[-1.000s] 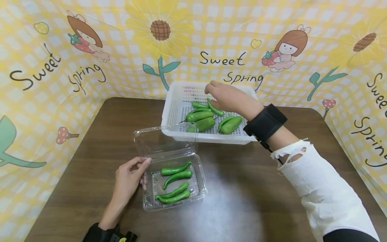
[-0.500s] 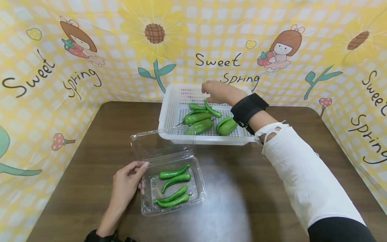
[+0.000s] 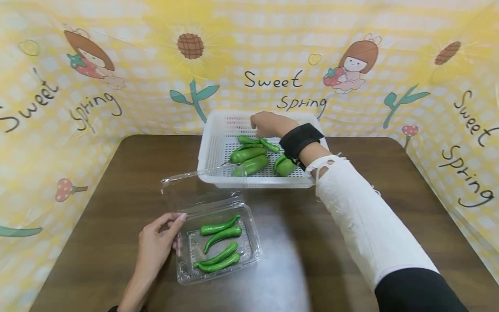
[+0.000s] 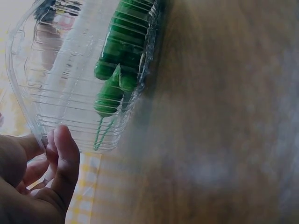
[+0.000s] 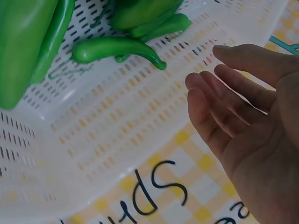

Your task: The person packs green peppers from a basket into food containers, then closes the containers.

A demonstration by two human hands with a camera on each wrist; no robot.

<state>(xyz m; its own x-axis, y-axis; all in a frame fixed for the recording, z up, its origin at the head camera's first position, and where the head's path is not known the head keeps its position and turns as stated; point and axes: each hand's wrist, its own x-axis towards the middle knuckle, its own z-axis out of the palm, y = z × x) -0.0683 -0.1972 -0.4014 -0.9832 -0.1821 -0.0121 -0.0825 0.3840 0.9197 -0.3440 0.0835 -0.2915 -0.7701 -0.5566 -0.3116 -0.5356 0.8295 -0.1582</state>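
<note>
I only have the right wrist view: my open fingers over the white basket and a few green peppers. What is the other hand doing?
Observer: The left hand holds the left edge of the clear clamshell box on the table.
Operator: Is that box open?
Observer: Yes, its lid stands up toward the white basket.
Operator: Anything in it?
Observer: Four slim green peppers lie side by side inside.
Operator: Am I holding one?
Observer: No, the right hand hovers empty over the basket's peppers.
</note>
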